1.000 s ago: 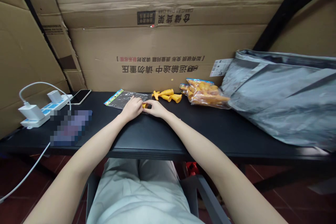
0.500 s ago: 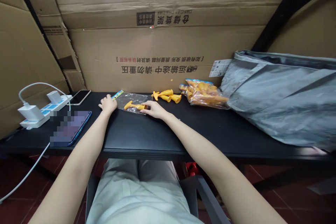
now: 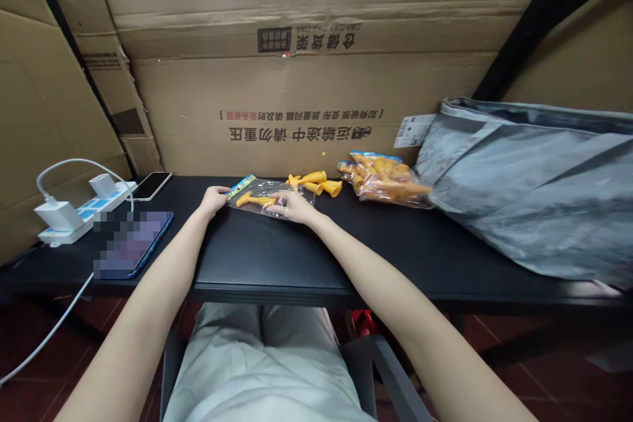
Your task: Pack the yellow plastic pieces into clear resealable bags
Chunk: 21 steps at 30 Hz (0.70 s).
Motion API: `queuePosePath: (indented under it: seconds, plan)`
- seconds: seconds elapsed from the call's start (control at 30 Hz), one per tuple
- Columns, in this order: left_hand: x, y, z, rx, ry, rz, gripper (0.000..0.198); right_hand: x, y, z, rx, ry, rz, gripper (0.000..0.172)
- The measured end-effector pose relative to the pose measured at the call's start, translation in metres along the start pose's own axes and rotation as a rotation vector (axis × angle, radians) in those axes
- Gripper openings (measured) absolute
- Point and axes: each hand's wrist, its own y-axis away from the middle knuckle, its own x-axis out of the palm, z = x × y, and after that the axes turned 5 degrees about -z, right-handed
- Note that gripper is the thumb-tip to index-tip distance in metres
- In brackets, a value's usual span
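Observation:
A clear plastic bag (image 3: 257, 188) with a colourful header strip lies on the black table. One orange T-shaped plastic piece (image 3: 247, 200) shows through it. My left hand (image 3: 214, 200) is closed at the bag's left corner, by the header. Over the right part of the bag lies my right hand (image 3: 297, 206), thumb and fingers bent around the right end of the orange piece; its fingertips are partly hidden. Just behind that hand are several loose orange plastic pieces (image 3: 316, 178), some cone-shaped.
Filled bags of orange pieces (image 3: 380, 178) lie at the back right, beside a large grey bag (image 3: 519, 191). To the left are a power strip (image 3: 93, 211) with chargers, a white phone (image 3: 151, 186) and a blue-edged phone (image 3: 141, 247). Cardboard (image 3: 306, 86) walls the back.
The clear bag and its header have shifted right, and its right part now reaches under and past my right hand. My left hand has moved slightly right with the header corner.

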Motion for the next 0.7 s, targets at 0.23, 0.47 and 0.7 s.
queuePosePath:
  seconds: [0.23, 0.47, 0.7]
  plan:
    - [0.006, 0.003, -0.004, -0.071, 0.22, 0.085, 0.031, 0.001, 0.001, -0.006, 0.087, -0.103, -0.003, 0.038]
    - [0.007, 0.006, -0.008, -0.183, 0.357, 0.059, 0.021, 0.012, 0.003, -0.003, 0.19, -0.265, -0.025, 0.041]
    - [0.01, 0.01, -0.011, -0.282, 0.449, 0.062, 0.018, 0.016, 0.002, -0.002, 0.205, -0.238, -0.031, 0.038]
